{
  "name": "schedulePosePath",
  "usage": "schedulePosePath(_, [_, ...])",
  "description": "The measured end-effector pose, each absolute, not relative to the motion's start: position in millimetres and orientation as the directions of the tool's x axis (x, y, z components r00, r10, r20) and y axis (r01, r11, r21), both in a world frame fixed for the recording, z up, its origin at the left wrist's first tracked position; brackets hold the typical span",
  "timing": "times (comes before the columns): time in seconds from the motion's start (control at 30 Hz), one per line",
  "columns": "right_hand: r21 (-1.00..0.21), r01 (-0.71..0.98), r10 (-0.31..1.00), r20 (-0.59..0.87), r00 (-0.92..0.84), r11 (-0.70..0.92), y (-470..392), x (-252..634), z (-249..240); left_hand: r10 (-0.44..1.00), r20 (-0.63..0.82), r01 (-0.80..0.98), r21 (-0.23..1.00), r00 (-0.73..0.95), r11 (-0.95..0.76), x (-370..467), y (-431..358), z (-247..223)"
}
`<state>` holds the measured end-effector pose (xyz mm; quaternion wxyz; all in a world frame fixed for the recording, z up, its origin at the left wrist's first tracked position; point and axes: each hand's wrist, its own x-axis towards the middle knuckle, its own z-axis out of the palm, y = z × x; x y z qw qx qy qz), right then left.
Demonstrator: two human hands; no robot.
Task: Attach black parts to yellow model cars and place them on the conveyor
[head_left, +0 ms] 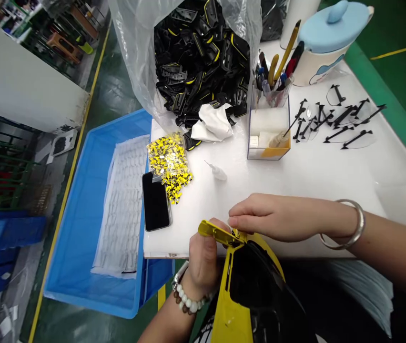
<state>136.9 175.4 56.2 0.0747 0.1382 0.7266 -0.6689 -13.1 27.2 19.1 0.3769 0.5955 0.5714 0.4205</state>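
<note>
A yellow and black moulded plastic shell [232, 314] rests over my lap at the table's front edge, with a narrow yellow flap [220, 233] standing out from its far end. My left hand [205, 259] is closed around that flap end, thumb on the near side. My right hand [278, 216] reaches in from the right, fingers together and bent against the shell's far end by the flap. Its fingertips are partly hidden, so any small part between them does not show. A small white dropper bottle [218, 172] with a thin tip lies on the table beyond my hands.
Behind are a bag of black-and-yellow parts [203, 62], a white cloth [213, 123], small yellow-black pieces [170, 159] and a phone [156, 202]. A clear tool box [269, 152], blue-lidded jug [331, 33] and black-ended clear parts [346, 116] stand right. A blue crate [77, 238] sits left.
</note>
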Motion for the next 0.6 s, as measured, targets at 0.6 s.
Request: schedulePosePath(0.6, [-0.839,0.426,0.259,-0.352,-0.899,0.337,159,144,71,0.968,-0.027,0.345,0.936,0.251,-0.063,-29,47,41])
